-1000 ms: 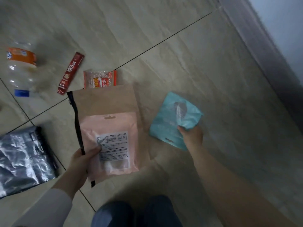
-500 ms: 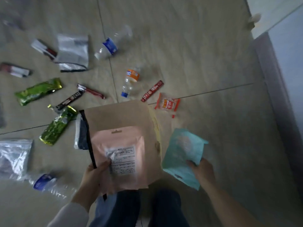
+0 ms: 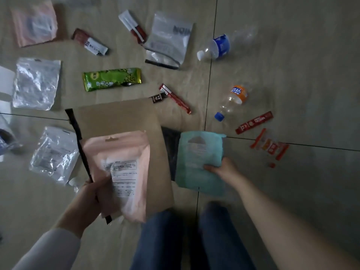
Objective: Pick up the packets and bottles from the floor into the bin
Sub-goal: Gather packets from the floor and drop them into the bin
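My left hand (image 3: 93, 199) grips a pink pouch (image 3: 124, 164) stacked on a larger brown paper pouch (image 3: 120, 119) with a black strip along its left edge. My right hand (image 3: 224, 169) holds a teal packet (image 3: 200, 152) above the floor. Two clear bottles lie to the right: one with a blue label (image 3: 220, 46), one with an orange label and blue cap (image 3: 232, 100). A green snack packet (image 3: 112, 78), red stick sachets (image 3: 254, 122) and several clear plastic bags (image 3: 36, 82) are strewn over the tiles. No bin is in view.
A grey mailer bag (image 3: 169, 39) and a pink pouch (image 3: 34, 22) lie at the far side. A small red-orange sachet (image 3: 269, 146) sits right of the teal packet. My jeans-clad legs (image 3: 187, 242) stand at the bottom centre. Bare tiles extend to the right.
The view has swung left and pulled back, bringing many more packets and bottles into sight. The teal packet has come up off the floor in my right hand and moved closer to the brown pouch.
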Demonstrator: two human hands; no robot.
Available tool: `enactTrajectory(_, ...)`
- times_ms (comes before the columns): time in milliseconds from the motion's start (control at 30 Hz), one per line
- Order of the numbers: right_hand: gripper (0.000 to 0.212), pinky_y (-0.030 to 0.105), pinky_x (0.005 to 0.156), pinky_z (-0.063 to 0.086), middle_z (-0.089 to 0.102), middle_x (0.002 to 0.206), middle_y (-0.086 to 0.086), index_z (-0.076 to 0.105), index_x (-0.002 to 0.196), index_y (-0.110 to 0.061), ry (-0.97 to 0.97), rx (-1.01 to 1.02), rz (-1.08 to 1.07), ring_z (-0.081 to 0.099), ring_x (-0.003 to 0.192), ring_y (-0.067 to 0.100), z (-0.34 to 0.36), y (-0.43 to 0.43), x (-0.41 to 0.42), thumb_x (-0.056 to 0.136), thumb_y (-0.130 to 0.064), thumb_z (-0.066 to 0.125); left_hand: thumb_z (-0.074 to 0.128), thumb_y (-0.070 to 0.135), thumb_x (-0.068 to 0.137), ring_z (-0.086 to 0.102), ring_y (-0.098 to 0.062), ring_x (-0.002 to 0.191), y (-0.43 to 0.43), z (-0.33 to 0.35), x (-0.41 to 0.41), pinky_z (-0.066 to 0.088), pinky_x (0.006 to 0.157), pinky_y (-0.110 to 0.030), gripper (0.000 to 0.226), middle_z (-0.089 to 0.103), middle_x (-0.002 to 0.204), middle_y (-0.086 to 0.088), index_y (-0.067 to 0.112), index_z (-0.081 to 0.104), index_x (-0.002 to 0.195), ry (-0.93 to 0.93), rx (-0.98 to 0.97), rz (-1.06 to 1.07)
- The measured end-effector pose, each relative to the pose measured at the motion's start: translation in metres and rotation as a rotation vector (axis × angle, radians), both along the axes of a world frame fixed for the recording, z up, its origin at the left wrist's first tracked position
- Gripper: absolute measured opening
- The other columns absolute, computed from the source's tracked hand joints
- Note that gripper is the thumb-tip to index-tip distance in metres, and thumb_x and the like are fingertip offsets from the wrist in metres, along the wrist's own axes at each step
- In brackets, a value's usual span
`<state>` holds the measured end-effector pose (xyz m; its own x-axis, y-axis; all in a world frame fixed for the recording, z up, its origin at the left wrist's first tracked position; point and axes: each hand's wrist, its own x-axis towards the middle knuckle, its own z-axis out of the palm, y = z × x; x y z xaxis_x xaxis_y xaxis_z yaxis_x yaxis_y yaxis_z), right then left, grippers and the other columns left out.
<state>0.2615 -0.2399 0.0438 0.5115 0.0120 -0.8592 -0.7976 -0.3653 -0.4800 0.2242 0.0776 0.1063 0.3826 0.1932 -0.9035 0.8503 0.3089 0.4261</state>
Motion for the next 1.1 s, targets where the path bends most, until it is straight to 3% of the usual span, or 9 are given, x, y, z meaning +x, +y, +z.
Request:
enactTrajectory(67,0.035,0.018,0.061,0.048,0.060,0.095,0.004,0.059,0.112,-0.004,0.025,0.024,0.068,0.058,0.092,0.021,-0.006,0.005,0.006,0.079,-0.010,0.070,0.041,0.003,0.091,0.067,-0.010,0.045,0.008,0.003,0.002,0.051,0.038,-0.022,0.048,0.072,0.056,0.001,0.011,0.075,0.059,0.007,0.009,0.000)
enactTrajectory(167,0.036,0.036,0.086,0.051,0.065,0.100,0.004,0.061,0.108,-0.011,0.093,0.002,0.285,0.061,0.097,0.024,-0.017,0.011,0.008,0.075,-0.020,0.074,0.047,0.001,0.089,0.070,-0.012,0.052,0.011,0.007,0.004,0.057,0.047,-0.025,0.026,0.074,0.063,-0.001,0.006,0.072,0.083,0.020,0.009,0.003)
enactTrajectory(233,0.034,0.041,0.087,0.052,0.067,0.101,0.004,0.063,0.101,-0.015,0.064,-0.077,0.478,0.062,0.097,0.023,-0.031,0.016,0.013,0.073,-0.031,0.073,0.049,0.002,0.089,0.070,-0.014,0.054,0.009,-0.002,0.002,0.058,0.050,-0.025,0.015,0.074,0.064,-0.003,0.003,0.064,0.090,0.012,0.048,-0.024)
enactTrajectory(367,0.058,0.037,0.105,0.034,0.044,0.133,0.005,0.055,0.121,-0.009,-0.269,-0.429,0.814,0.033,0.124,0.026,-0.072,0.035,0.030,0.074,-0.041,0.068,0.058,0.004,0.086,0.064,-0.030,0.075,-0.004,-0.060,-0.007,0.054,0.072,-0.039,0.020,0.068,0.086,-0.019,-0.004,0.062,0.103,0.071,0.269,-0.195)
enactTrajectory(433,0.076,0.040,0.104,0.033,0.038,0.135,0.014,0.044,0.129,-0.006,-0.437,-0.592,0.910,0.032,0.124,0.032,-0.095,0.044,0.031,0.070,-0.044,0.072,0.062,0.004,0.084,0.062,-0.034,0.093,-0.016,-0.100,-0.012,0.049,0.086,-0.046,0.030,0.065,0.100,-0.024,-0.007,0.059,0.112,0.113,0.377,-0.267)
enactTrajectory(600,0.089,0.042,0.088,0.042,0.041,0.128,0.019,0.040,0.128,-0.005,-0.509,-0.701,0.688,0.046,0.110,0.034,-0.127,0.056,0.030,0.054,-0.023,0.086,0.071,0.022,0.077,0.046,-0.039,0.116,-0.053,-0.166,-0.019,0.036,0.098,-0.040,0.051,0.049,0.120,-0.027,-0.002,0.052,0.117,0.201,0.667,-0.424)
enactTrajectory(767,0.058,0.040,0.082,0.045,0.055,0.116,0.021,0.046,0.116,-0.001,-0.519,-0.680,0.638,0.053,0.104,0.036,-0.126,0.059,0.041,0.066,-0.005,0.076,0.079,0.021,0.067,0.038,-0.034,0.123,-0.078,-0.179,-0.019,0.032,0.105,-0.044,0.074,0.040,0.128,-0.020,0.004,0.037,0.125,0.106,0.676,-0.314)
enactTrajectory(1000,0.018,0.030,0.065,0.041,0.068,0.100,0.021,0.061,0.095,0.001,-0.215,-0.443,0.481,0.063,0.092,0.036,-0.119,0.063,0.036,0.077,-0.001,0.057,0.083,0.027,0.063,0.060,-0.033,0.087,-0.071,-0.178,-0.017,0.043,0.066,-0.033,0.055,0.057,0.089,-0.010,0.000,0.053,0.102,0.170,0.574,-0.245)
enactTrajectory(1100,0.013,0.027,0.060,0.037,0.063,0.079,0.018,0.064,0.086,0.005,-0.120,-0.330,0.377,0.061,0.076,0.029,-0.110,0.054,0.028,0.077,-0.003,0.060,0.081,0.028,0.066,0.060,-0.027,0.075,-0.060,-0.169,-0.017,0.048,0.063,-0.031,0.034,0.063,0.080,-0.008,0.008,0.058,0.081,0.201,0.410,-0.321)
